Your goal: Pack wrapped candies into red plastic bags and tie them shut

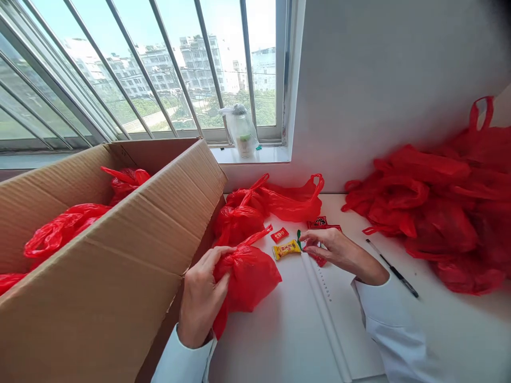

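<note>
My left hand point(205, 290) is closed on the gathered side of a filled red plastic bag point(255, 276), which rests on the white table. To the right, my right hand point(329, 247) is low over the table, thumb and fingers curled toward each other. A small green strip point(299, 240) shows at its fingertips; whatever they pinch is mostly hidden. Close by lie a yellow wrapped snack point(286, 249), a small red packet point(279, 234) and a dark red packet point(318, 222). Another red wrapper point(320, 260) is partly covered by my right hand.
A cardboard box point(120, 255) with red bags inside stands at left. More red bags point(243, 218) sit against the wall. A heap of red bags point(443, 202) fills the right side. A pen point(393, 268), a white paper roll or edge point(325, 319) and a bagged jar point(243, 135) are visible.
</note>
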`<move>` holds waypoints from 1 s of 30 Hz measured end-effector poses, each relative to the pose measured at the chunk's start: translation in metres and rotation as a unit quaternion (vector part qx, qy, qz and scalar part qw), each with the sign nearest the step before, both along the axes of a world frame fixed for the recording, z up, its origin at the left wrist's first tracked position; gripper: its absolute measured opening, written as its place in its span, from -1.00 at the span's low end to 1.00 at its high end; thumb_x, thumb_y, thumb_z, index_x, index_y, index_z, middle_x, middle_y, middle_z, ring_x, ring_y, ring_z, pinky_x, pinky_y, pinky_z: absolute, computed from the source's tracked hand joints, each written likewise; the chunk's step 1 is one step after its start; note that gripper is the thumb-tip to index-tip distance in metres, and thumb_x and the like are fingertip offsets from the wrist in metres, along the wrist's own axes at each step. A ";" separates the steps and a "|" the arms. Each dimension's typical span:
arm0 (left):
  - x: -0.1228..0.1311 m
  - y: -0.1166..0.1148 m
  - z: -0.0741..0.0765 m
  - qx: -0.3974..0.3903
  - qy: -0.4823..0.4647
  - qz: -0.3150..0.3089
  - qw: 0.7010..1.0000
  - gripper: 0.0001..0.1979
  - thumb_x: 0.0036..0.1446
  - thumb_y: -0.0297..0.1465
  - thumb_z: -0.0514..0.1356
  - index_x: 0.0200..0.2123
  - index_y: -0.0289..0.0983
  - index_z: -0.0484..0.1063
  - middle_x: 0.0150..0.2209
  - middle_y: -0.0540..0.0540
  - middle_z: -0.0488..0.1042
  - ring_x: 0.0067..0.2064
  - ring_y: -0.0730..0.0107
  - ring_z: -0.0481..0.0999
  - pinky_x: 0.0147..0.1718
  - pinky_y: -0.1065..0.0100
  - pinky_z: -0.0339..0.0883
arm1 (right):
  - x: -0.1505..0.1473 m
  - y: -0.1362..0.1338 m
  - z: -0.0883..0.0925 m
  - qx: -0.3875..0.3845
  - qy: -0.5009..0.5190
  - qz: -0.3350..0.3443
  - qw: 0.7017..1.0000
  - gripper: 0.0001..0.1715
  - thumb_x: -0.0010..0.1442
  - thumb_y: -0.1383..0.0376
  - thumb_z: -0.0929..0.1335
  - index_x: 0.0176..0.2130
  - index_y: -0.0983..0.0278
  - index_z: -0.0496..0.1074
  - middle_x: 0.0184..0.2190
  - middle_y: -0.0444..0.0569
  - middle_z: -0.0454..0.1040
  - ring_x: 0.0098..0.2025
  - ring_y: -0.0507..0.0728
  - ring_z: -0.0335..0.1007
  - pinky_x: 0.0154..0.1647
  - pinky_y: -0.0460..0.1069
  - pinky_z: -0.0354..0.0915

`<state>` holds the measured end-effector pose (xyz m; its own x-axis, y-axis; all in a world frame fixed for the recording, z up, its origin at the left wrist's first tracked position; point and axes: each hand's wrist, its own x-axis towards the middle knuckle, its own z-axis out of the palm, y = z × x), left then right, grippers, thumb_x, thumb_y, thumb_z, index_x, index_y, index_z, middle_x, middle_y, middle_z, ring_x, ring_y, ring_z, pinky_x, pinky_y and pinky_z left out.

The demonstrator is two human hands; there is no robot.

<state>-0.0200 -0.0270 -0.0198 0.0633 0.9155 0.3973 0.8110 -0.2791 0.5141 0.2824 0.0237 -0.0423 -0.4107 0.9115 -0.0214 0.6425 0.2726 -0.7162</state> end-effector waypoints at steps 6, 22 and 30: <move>-0.005 0.020 -0.003 0.047 0.038 0.071 0.996 -0.61 0.04 -0.59 0.05 -0.05 -0.30 0.40 -0.09 -0.16 0.48 -0.04 0.16 0.46 0.02 0.17 0.32 | 0.004 0.001 -0.002 -0.001 0.012 -0.001 1.000 -0.70 0.21 0.19 0.28 -0.10 0.22 0.46 -0.38 -0.11 0.52 -0.55 0.02 0.40 -0.38 -0.06 0.30; 0.014 0.045 -0.109 0.141 0.302 0.025 0.942 -0.64 0.19 -0.54 0.04 0.04 -0.31 0.41 0.30 -0.60 -0.05 0.32 -0.56 -0.23 -0.32 -0.62 0.12 | 0.096 -0.015 0.006 0.120 -0.148 -0.220 0.957 -0.73 0.17 0.27 0.29 -0.15 0.22 0.51 -0.14 -0.01 0.51 -0.06 0.17 0.38 0.00 0.04 0.24; 0.026 0.043 -0.099 0.228 0.233 -0.034 0.945 -0.66 0.15 -0.57 0.08 -0.01 -0.28 0.42 0.31 -0.47 0.02 0.34 -0.44 -0.19 -0.02 -0.55 0.05 | 0.195 -0.035 -0.006 0.187 -0.231 -0.542 0.786 -0.46 0.20 0.19 0.26 0.12 0.39 0.31 0.05 0.30 0.28 0.04 0.39 0.22 -0.07 0.19 0.22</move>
<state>0.0062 0.0159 -0.1191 0.3813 0.6436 0.6637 0.8918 -0.4451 -0.0807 0.4774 -0.0110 -0.0482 0.5854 0.6979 0.4126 0.8098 -0.4788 -0.3390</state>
